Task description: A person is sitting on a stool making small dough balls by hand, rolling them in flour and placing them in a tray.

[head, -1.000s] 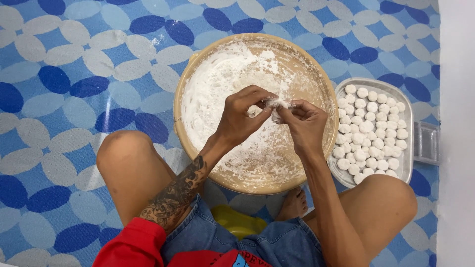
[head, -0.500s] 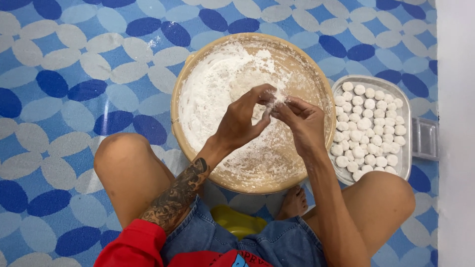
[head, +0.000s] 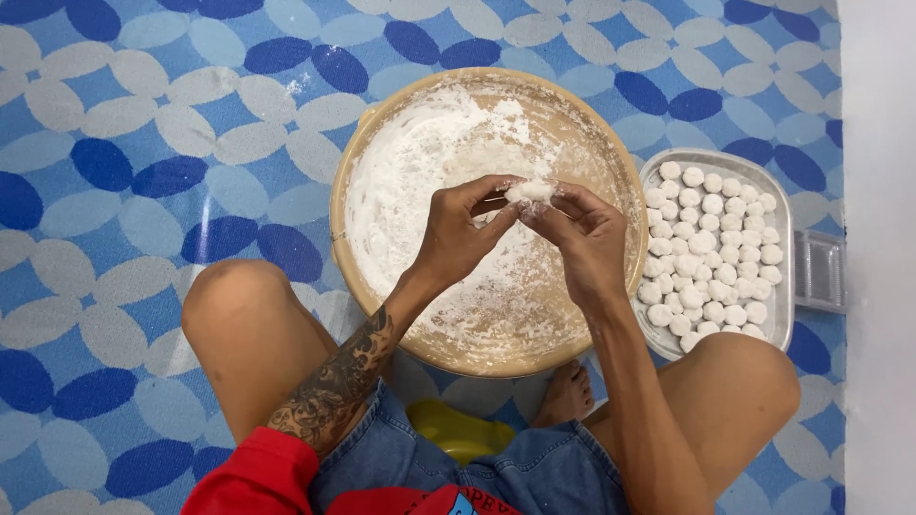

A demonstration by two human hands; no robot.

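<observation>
Hands (head: 523,229) shifted little, dough (head: 530,191) mid-bowl (head: 382,124)

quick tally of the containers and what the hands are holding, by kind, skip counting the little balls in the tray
round floured basin: 1
clear plastic tray of white dough balls: 1
clear lid or second container at the tray's right edge: 1
dough piece pinched between the left hand and right hand: 1
total: 4
</observation>
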